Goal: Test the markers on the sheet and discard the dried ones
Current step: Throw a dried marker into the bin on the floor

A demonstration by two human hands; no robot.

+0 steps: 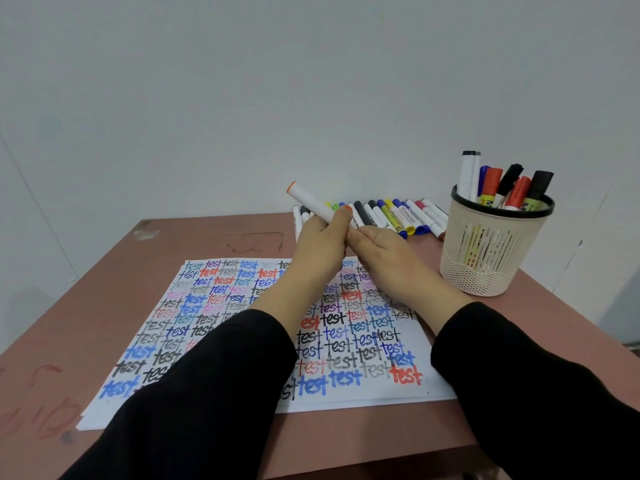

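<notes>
Marker (310,201) in the head view: white barrel with an orange end, held in the air above the far part of the sheet (367,398). It is tilted, with the orange end pointing up and to the left. Left hand (320,242) grips the lower barrel, fingers curled round it. Right hand (384,252) is just beside it, its fingertips meeting the left hand at the marker's near end. I cannot tell whether they pinch the marker or only touch it.

The sheet lies flat on the brown table (207,242) and is filled with rows of "test" in black, blue, red and purple. Row of markers (398,216) lies along the table's far edge, behind the hands. Mesh pen cup (491,258) stands right of the sheet, with upright markers (491,183) in it. Both arms are in black sleeves (221,393).
</notes>
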